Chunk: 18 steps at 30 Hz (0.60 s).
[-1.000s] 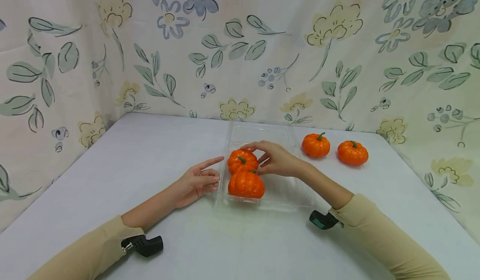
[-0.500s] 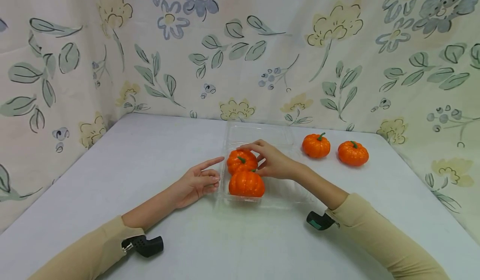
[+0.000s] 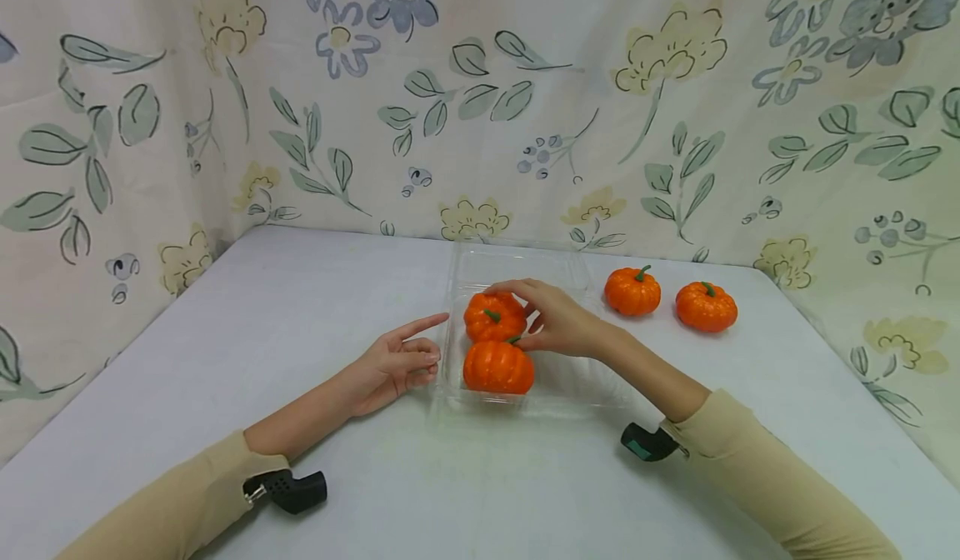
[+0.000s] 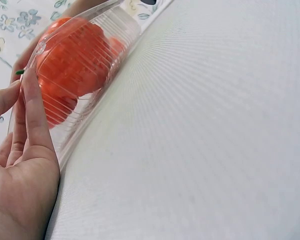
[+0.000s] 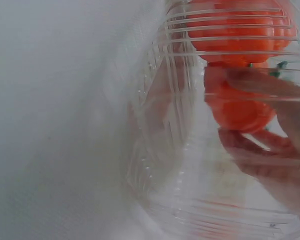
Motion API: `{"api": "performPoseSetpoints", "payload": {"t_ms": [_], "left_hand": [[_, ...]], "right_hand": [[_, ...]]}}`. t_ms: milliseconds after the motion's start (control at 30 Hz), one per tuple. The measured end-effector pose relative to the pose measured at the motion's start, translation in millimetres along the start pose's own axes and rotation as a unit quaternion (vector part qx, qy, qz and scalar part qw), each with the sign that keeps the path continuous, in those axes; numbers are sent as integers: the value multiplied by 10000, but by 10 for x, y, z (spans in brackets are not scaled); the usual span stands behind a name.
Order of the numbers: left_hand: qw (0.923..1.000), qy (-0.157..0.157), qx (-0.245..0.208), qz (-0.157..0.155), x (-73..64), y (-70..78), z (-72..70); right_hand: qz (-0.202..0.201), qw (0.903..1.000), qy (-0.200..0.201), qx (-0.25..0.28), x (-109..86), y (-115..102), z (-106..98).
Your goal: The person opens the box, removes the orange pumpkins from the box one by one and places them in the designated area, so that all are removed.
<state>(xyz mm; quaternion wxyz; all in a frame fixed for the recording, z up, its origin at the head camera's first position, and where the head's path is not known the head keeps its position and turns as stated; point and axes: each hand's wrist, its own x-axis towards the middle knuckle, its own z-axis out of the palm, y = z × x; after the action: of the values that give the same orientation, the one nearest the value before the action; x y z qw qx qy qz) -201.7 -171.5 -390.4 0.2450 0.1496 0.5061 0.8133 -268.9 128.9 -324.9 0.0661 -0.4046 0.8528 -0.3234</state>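
Observation:
A clear plastic container [image 3: 577,385] with a hinged lid laid back stands mid-table. Two small orange pumpkins sit in its left half, a rear pumpkin [image 3: 495,318] and a front pumpkin [image 3: 498,368]. My right hand [image 3: 558,320] reaches in from the right and grips the rear pumpkin, fingers over its far side and thumb at its near side. In the right wrist view that hand [image 5: 270,170] shows through the ribbed clear wall. My left hand [image 3: 390,372] is at the container's left wall, fingers mostly extended; in the left wrist view its fingers [image 4: 36,117] touch the plastic.
Two more pumpkins, a nearer one [image 3: 632,292] and one farther right [image 3: 706,307], lie on the white table [image 3: 360,493] right of the container. A floral curtain [image 3: 480,93] hangs behind the table.
My right hand has shifted the rear pumpkin slightly right and back inside the container. The front pumpkin has edged a little to the right. My left hand has stayed in place.

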Motion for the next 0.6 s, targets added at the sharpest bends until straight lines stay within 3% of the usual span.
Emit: {"api": "performPoseSetpoints", "payload": {"t_ms": [333,600], "left_hand": [[10000,-26,-1,27,-5,10,16],[10000,24,31,37,5,5,6]], "right_hand": [[-138,9984,204,-502,-67,-14,-87],[-87,9983,412,-410,-89,-12,-171]]}}
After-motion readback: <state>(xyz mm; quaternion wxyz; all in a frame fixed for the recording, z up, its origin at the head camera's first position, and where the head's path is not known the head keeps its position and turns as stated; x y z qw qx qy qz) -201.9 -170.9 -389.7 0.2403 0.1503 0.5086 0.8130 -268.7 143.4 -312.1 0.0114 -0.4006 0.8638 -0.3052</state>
